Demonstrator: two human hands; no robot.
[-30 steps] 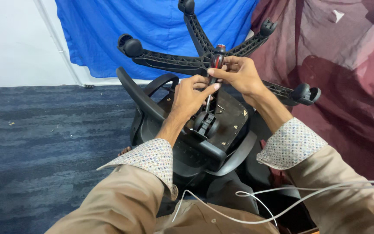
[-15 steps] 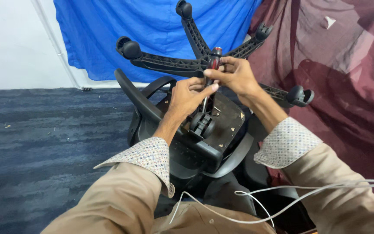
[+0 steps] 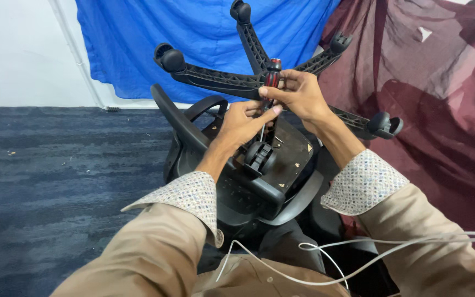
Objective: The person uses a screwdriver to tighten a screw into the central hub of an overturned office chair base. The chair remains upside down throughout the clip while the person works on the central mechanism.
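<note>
Gripping a red-and-black screwdriver (image 3: 272,78) by its handle, the right hand (image 3: 298,93) holds it upright over the underside of an overturned black office chair (image 3: 248,176). The left hand (image 3: 243,122) is curled around the thin metal shank lower down, fingertips steadying it toward the seat-mechanism plate (image 3: 288,155). Above the hands, the star-shaped wheel base (image 3: 221,81) spreads its castors against a blue cloth (image 3: 138,44), with a maroon cloth (image 3: 441,110) to the right. A white cable (image 3: 369,258) loops across the lap. Judging by the pose, a screw on the plate is being worked; turning it calls for keeping the tip seated and the shank straight.
</note>
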